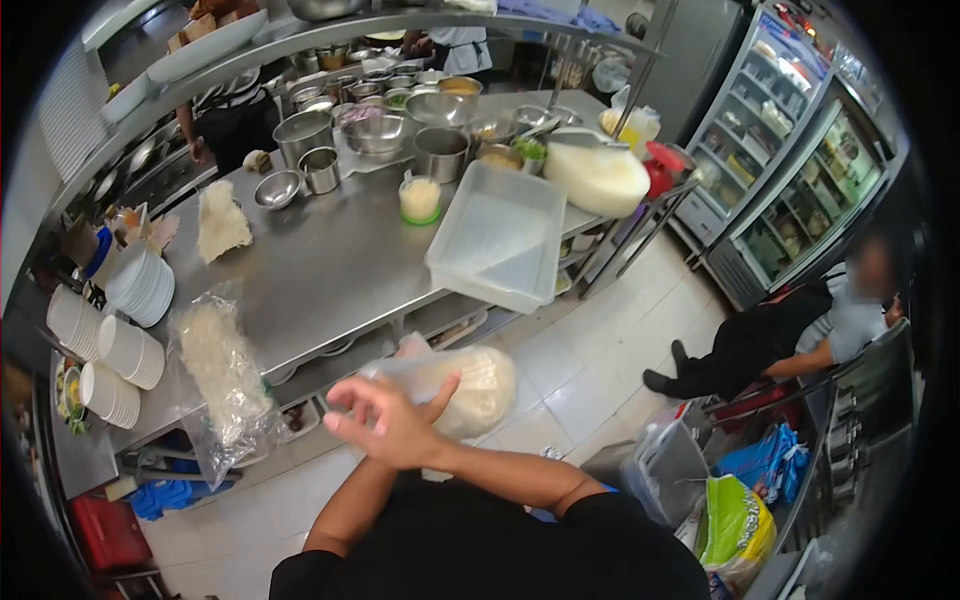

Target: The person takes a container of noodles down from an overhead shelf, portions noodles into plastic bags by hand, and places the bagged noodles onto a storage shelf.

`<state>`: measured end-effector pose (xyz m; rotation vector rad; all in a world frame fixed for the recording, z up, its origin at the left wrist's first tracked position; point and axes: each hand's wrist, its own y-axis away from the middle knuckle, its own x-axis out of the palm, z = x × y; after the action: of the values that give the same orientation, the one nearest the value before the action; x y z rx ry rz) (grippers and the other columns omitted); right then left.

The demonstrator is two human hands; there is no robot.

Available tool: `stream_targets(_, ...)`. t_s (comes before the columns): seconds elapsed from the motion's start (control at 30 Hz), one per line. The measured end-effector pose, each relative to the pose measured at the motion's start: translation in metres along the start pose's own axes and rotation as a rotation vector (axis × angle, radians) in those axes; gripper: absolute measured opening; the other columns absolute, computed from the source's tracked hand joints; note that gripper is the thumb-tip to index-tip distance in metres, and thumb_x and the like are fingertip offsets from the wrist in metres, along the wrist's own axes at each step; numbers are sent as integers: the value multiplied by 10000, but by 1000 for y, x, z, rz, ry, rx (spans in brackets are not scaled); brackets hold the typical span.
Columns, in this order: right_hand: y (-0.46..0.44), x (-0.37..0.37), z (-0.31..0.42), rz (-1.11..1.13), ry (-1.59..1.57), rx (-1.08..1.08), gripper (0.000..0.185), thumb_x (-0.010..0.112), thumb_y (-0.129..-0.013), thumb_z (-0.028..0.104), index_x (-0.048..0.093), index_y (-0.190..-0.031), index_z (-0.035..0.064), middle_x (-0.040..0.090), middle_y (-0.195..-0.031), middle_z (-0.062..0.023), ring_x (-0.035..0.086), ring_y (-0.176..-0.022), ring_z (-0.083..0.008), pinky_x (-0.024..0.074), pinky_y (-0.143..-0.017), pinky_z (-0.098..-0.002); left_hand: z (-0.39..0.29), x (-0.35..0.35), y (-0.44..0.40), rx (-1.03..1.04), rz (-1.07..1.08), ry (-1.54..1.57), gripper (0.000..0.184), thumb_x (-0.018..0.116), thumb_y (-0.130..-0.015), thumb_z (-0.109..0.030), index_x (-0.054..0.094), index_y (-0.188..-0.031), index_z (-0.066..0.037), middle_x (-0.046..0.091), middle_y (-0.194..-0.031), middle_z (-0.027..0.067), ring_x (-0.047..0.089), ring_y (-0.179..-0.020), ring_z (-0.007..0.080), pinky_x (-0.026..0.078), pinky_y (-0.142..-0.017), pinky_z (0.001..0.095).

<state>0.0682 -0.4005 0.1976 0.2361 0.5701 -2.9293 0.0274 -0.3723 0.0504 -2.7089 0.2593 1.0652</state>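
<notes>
Held above the floor in front of the counter is a clear plastic bag (478, 392) with pale, rounded contents whose kind I cannot make out. My left hand (438, 398) is closed on this bag, mostly hidden behind my right forearm and the plastic. Crossing over the left wrist, my right hand (385, 420) is raised with its fingers apart and nothing visible in it. A long clear bag of whitish dry strands, like noodles (220, 365), lies at the near left of the steel counter (330, 270).
A translucent plastic tub (500, 235) overhangs the counter edge beside a large white block (595, 175). Stacked white bowls (130, 350) stand left; metal pots (305, 135) crowd the back. One person (770, 340) sits at right near glass-door fridges (810, 200); others stand behind the counter.
</notes>
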Motion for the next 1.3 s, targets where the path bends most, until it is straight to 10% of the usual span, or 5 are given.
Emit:
stream_targets(0.37, -37, -45, 13, -240, -400, 40, 199, 643, -854, 79, 545, -1010, 5, 523, -935, -10, 493, -810, -56, 421, -679, -181, -6, -50, 11, 70, -122, -140, 1447, 815, -517, -605, -75, -1420, 91, -5, -1499, 302, -32, -1405, 450, 23, -1101, 585)
stream_targets(0.53, -21, 36, 25, 103, -218, -108, 270, 694, -818, 251, 580, -958, 50, 530, -866, -85, 521, -694, -138, 443, -618, -280, -21, -47, 11, -94, 102, 467, 1200, 788, -605, -600, 175, -1437, 9, 280, -1459, 205, 179, -1389, 336, 93, -1128, 495)
stream_targets(0.73, 32, 97, -21, 516, 15, -19, 290, 662, -844, 285, 570, -995, 56, 499, -780, -104, 513, -680, -195, 433, -637, -332, 5, -34, -1, 59, -275, 180, 847, 732, -733, -522, 391, -1333, -30, 476, -1304, 156, 407, -1229, 287, 270, -1063, 414)
stream_targets(1.03, 27, 74, 0, 326, -87, -60, 224, 681, -832, 240, 584, -927, 63, 507, -653, -36, 485, -655, -148, 404, -603, -295, -22, -59, -40, -312, -484, 560, 547, 617, -882, -376, 467, -1274, -25, 530, -1203, 176, 495, -1115, 270, 357, -986, 382)
stream_targets(1.3, 0, 26, 32, 186, -270, 137, 206, 688, -839, 223, 579, -841, 47, 526, -694, 23, 454, -617, -54, 387, -561, -237, -8, -64, -57, 110, -492, 98, 430, 471, -828, -151, 549, -1246, -87, 555, -1083, 131, 516, -987, 309, 386, -879, 407)
